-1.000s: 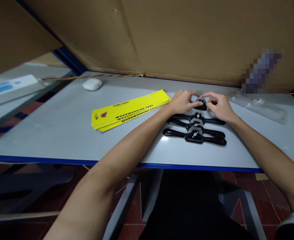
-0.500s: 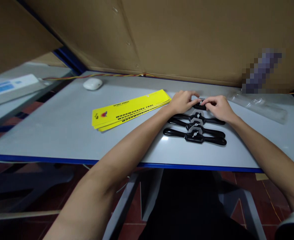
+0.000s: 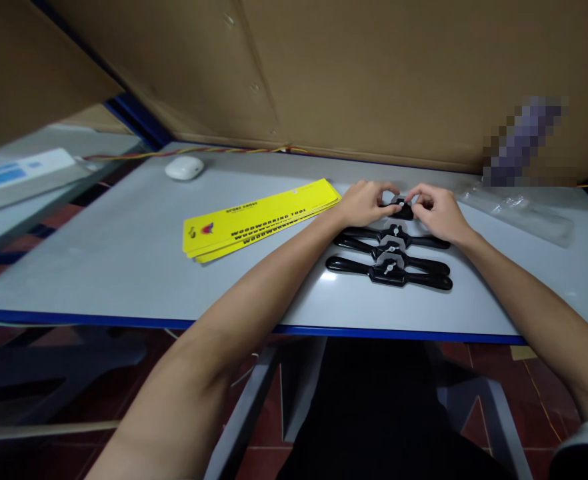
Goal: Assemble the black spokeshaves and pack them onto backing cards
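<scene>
Four black spokeshaves lie in a column on the grey table (image 3: 139, 247). My left hand (image 3: 365, 202) holds the farthest spokeshave (image 3: 400, 211) by its left side, the thumb pressed at its middle near a small light wing screw. My right hand (image 3: 435, 208) is closed at that tool's right side, thumb and forefinger curled close together by its body; both its handles are hidden by my hands. Nearer to me lie the other spokeshaves, a nearest one (image 3: 389, 272), a middle one (image 3: 391, 251) and one behind it (image 3: 395, 233), with silvery blades and wing screws showing.
Yellow cards (image 3: 259, 220) printed "WOODWORKING TOOL" lie stacked left of my left hand. A white mouse-shaped object (image 3: 185, 168) sits at the back left. Crumpled clear plastic (image 3: 524, 210) lies on the right. A cardboard wall (image 3: 374, 87) rises behind the table.
My right fingertips have moved off the wing screw a little to the right and up, so more of the far spokeshave's body shows. My left hand has hardly moved.
</scene>
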A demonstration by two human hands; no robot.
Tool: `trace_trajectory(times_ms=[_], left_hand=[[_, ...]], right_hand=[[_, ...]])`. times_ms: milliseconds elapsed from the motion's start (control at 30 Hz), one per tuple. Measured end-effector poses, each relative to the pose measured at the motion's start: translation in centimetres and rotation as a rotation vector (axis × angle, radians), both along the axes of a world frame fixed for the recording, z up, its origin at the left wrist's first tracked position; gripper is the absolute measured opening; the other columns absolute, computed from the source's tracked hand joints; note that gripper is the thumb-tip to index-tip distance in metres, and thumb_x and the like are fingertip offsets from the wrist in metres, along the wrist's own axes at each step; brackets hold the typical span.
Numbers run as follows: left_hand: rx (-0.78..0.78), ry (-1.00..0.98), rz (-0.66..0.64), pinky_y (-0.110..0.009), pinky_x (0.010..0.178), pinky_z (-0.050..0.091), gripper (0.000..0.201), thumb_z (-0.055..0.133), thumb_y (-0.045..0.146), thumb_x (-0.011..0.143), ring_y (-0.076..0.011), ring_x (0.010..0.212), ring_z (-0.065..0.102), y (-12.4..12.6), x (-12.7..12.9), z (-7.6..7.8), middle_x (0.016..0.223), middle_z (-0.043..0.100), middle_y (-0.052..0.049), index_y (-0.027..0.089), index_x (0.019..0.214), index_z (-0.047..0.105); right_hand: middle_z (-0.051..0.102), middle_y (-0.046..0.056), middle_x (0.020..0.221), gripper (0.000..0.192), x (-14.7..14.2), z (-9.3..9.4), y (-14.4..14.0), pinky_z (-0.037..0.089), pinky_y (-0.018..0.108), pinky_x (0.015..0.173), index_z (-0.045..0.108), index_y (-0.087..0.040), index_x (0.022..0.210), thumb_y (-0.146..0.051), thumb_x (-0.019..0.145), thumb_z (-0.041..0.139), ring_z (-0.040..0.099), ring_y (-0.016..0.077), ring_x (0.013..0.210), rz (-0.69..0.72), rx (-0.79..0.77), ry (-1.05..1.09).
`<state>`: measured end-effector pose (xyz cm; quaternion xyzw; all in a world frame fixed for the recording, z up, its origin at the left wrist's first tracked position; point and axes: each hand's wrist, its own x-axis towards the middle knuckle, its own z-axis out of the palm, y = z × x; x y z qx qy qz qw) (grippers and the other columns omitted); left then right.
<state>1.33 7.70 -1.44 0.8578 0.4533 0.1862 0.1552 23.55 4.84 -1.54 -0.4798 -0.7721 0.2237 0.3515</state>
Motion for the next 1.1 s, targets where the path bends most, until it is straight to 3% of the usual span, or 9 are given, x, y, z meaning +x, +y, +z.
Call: trace_trajectory(times_ms=[467,633,867,1100], left_hand=[[0.029,-0.006,0.002,-0.034,0.087,0.047,0.05,0.059,0.048,0.105,-0.0267,0.094,0.072,0.4,0.1,-0.5,0.1,0.082,-0.009,0.018,0.141,0.077],[0.022,-0.004,0.001,-0.034,0.087,0.048,0.051,0.06,0.051,0.104,-0.0269,0.094,0.072,0.6,0.0,-0.4,0.099,0.082,-0.01,0.016,0.136,0.079],[0.018,-0.011,-0.026,-0.035,0.089,0.048,0.051,0.06,0.052,0.104,-0.0268,0.094,0.072,0.7,-0.1,-0.4,0.1,0.081,-0.01,0.017,0.135,0.08],[-0.002,-0.014,-0.08,-0.034,0.087,0.047,0.052,0.065,0.045,0.099,-0.0236,0.086,0.068,0.9,-0.3,-0.4,0.094,0.079,-0.006,0.017,0.142,0.076]], right_hand=[[0.061,-0.002,0.065,0.018,0.1,0.0,0.2,0.039,0.033,0.066,0.073,-0.02,0.086,-0.028,0.073,0.063,0.052,0.0164,0.061,-0.015,-0.052,0.013],[0.07,0.002,0.076,0.011,0.0,-0.1,0.3,0.046,0.035,0.073,0.069,-0.022,0.083,-0.032,0.082,0.064,0.061,0.0196,0.071,-0.03,-0.013,0.013],[0.076,0.006,0.094,0.032,0.5,0.1,0.8,0.049,0.04,0.082,0.072,-0.02,0.118,-0.037,0.09,0.067,0.068,0.0252,0.085,-0.042,-0.079,-0.111],[0.074,0.006,0.096,0.034,1.2,0.2,0.7,0.052,0.04,0.081,0.073,-0.02,0.118,-0.036,0.088,0.069,0.066,0.0233,0.081,0.014,-0.067,-0.11]])
